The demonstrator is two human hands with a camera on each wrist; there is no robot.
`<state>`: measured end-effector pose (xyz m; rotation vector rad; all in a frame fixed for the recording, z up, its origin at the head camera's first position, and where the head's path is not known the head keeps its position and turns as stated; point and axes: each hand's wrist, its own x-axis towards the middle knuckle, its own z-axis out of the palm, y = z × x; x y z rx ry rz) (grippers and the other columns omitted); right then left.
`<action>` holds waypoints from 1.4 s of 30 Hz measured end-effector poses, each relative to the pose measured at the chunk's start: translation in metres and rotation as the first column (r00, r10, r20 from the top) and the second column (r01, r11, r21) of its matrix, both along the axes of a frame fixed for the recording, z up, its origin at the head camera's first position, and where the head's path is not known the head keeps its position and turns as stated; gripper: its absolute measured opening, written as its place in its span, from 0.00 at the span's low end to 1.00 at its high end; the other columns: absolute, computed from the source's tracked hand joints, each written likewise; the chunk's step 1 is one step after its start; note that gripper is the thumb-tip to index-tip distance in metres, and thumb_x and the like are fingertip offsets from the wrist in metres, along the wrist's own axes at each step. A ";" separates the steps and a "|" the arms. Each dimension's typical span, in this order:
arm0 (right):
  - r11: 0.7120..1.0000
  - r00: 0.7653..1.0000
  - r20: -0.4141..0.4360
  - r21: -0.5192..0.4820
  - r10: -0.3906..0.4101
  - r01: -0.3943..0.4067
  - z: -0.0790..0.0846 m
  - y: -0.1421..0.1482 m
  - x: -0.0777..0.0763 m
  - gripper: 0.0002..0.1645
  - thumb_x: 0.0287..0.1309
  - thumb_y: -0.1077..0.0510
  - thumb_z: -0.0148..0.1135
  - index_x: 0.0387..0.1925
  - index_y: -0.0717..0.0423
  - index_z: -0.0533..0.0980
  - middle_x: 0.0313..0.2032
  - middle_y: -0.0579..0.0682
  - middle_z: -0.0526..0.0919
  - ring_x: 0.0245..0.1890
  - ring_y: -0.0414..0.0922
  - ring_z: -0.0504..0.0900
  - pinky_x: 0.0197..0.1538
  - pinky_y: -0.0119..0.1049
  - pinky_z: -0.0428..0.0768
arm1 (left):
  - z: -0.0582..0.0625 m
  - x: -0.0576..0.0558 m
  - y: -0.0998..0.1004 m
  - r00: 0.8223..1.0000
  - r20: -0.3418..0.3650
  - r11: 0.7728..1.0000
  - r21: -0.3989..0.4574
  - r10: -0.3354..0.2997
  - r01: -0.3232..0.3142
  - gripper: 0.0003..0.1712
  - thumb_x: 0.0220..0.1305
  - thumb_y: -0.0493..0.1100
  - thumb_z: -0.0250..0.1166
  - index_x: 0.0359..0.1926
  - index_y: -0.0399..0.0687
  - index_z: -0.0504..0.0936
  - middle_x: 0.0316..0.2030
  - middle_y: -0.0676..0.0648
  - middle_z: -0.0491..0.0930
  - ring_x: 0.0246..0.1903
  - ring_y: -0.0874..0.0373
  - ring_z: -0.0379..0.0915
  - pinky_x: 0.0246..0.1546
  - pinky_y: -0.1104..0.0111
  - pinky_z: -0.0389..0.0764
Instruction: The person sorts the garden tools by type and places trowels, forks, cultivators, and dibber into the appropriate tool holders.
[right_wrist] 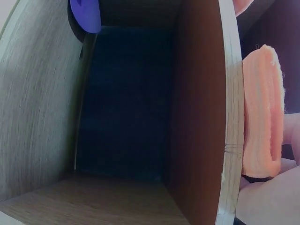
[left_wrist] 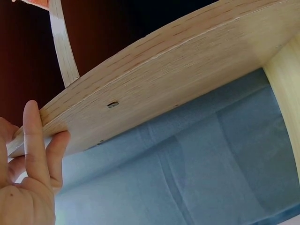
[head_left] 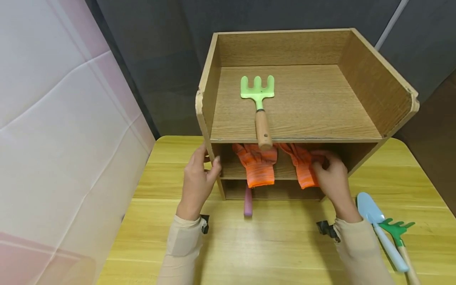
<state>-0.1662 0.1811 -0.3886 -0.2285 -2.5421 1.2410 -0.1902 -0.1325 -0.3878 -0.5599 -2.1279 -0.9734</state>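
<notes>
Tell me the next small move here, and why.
Probably have the right hand ease the right orange fabric glove deeper into the brown wooden shelf unit: the glove's cuff juts past the board beneath, that hand holds it, and the left hand grips the unit's left side panel.

Fork atop rack, 2 gloves on middle shelf.

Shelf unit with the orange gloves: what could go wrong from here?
The light green rake has its handle end past the top shelf's front edge; a jolt might tip it off. The right orange glove's cuff overhangs the middle shelf, so the right hand on it could drag it out. A forearm might bump the pink-purple handle jutting out at the bottom.
</notes>
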 end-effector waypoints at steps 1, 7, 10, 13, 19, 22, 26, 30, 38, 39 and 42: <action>1.000 1.000 -0.002 0.003 0.003 -0.003 0.000 0.000 0.001 0.19 0.60 0.59 0.50 0.50 0.59 0.79 0.45 0.59 0.81 0.37 0.45 0.70 0.38 0.31 0.66 | 0.000 0.000 0.000 1.000 0.000 1.000 0.003 -0.002 0.002 0.21 0.58 0.32 0.62 0.53 0.32 0.71 0.37 0.35 0.79 0.35 0.44 0.82 0.21 0.62 0.83; 0.998 0.996 -0.088 -0.070 -0.016 0.010 -0.005 0.002 0.003 0.17 0.60 0.62 0.52 0.48 0.62 0.79 0.47 0.58 0.79 0.42 0.37 0.70 0.45 0.26 0.68 | 0.000 -0.001 0.002 1.000 0.010 1.000 0.007 -0.004 0.004 0.21 0.58 0.32 0.61 0.54 0.33 0.71 0.38 0.36 0.79 0.35 0.44 0.82 0.21 0.62 0.83; 0.989 0.989 -0.145 -0.148 -0.029 0.008 -0.007 0.002 0.006 0.15 0.60 0.64 0.53 0.46 0.65 0.79 0.48 0.53 0.78 0.46 0.30 0.71 0.51 0.20 0.69 | 0.000 -0.001 0.002 1.000 0.012 1.000 0.009 -0.007 0.007 0.21 0.59 0.33 0.61 0.54 0.34 0.71 0.37 0.36 0.79 0.35 0.44 0.82 0.21 0.62 0.83; 0.978 0.983 -0.180 -0.207 -0.024 -0.014 -0.007 0.002 0.009 0.14 0.61 0.66 0.54 0.46 0.66 0.78 0.48 0.45 0.75 0.50 0.29 0.73 0.56 0.17 0.70 | -0.001 -0.001 0.002 1.000 0.006 1.000 0.011 -0.006 0.006 0.21 0.59 0.33 0.61 0.54 0.34 0.71 0.37 0.36 0.79 0.35 0.44 0.82 0.21 0.64 0.83; 0.964 0.969 -0.246 -0.259 -0.001 -0.065 -0.005 0.002 0.016 0.13 0.60 0.69 0.54 0.45 0.69 0.77 0.47 0.38 0.72 0.50 0.30 0.75 0.57 0.17 0.71 | -0.002 -0.002 0.002 1.000 0.000 1.000 0.012 -0.008 0.008 0.23 0.58 0.32 0.61 0.55 0.34 0.71 0.37 0.35 0.80 0.35 0.44 0.82 0.21 0.65 0.83; 0.957 0.967 -0.255 -0.276 0.014 -0.086 -0.005 0.002 0.021 0.13 0.61 0.69 0.54 0.46 0.70 0.76 0.48 0.37 0.72 0.47 0.29 0.77 0.52 0.17 0.74 | -0.002 -0.001 0.001 1.000 0.008 1.000 0.010 0.002 -0.003 0.23 0.58 0.32 0.62 0.55 0.33 0.71 0.37 0.35 0.79 0.35 0.44 0.82 0.21 0.65 0.82; 0.960 0.968 -0.248 -0.265 0.026 -0.093 -0.002 0.004 0.028 0.12 0.62 0.68 0.54 0.46 0.69 0.76 0.48 0.35 0.72 0.44 0.28 0.79 0.44 0.16 0.77 | -0.003 -0.001 0.001 0.999 -0.007 0.999 0.004 0.038 -0.038 0.22 0.57 0.32 0.62 0.54 0.33 0.72 0.36 0.36 0.80 0.34 0.45 0.83 0.19 0.65 0.81; 0.959 0.955 -0.297 -0.263 0.020 -0.102 0.001 0.007 0.037 0.11 0.61 0.69 0.55 0.44 0.71 0.76 0.47 0.35 0.75 0.43 0.29 0.79 0.42 0.17 0.76 | -0.002 -0.001 0.001 0.990 -0.067 0.991 -0.049 0.120 -0.124 0.21 0.56 0.35 0.62 0.51 0.34 0.74 0.33 0.37 0.81 0.30 0.47 0.82 0.20 0.64 0.81; 0.852 0.862 -0.504 -0.427 0.054 -0.303 0.005 0.016 0.054 0.11 0.58 0.76 0.53 0.41 0.70 0.77 0.49 0.49 0.76 0.48 0.40 0.78 0.50 0.21 0.76 | -0.002 -0.002 0.004 0.988 -0.071 0.990 -0.031 0.137 -0.139 0.21 0.53 0.33 0.61 0.50 0.32 0.73 0.36 0.35 0.80 0.35 0.44 0.80 0.27 0.61 0.85; 0.835 0.851 -0.523 -0.441 0.059 -0.329 0.004 0.018 0.056 0.12 0.58 0.77 0.53 0.42 0.68 0.77 0.50 0.50 0.77 0.47 0.39 0.79 0.49 0.21 0.77 | -0.003 -0.002 0.004 0.993 -0.045 0.994 -0.013 0.106 -0.107 0.22 0.54 0.32 0.61 0.51 0.32 0.72 0.38 0.34 0.80 0.38 0.43 0.81 0.30 0.61 0.86; 0.792 0.816 -0.574 -0.463 0.073 -0.396 0.002 0.024 0.062 0.13 0.57 0.80 0.50 0.43 0.73 0.74 0.50 0.51 0.77 0.45 0.39 0.82 0.47 0.22 0.79 | -0.004 -0.001 0.004 0.999 0.029 0.999 0.041 0.021 -0.022 0.26 0.53 0.28 0.61 0.55 0.31 0.69 0.42 0.33 0.78 0.44 0.41 0.80 0.36 0.60 0.86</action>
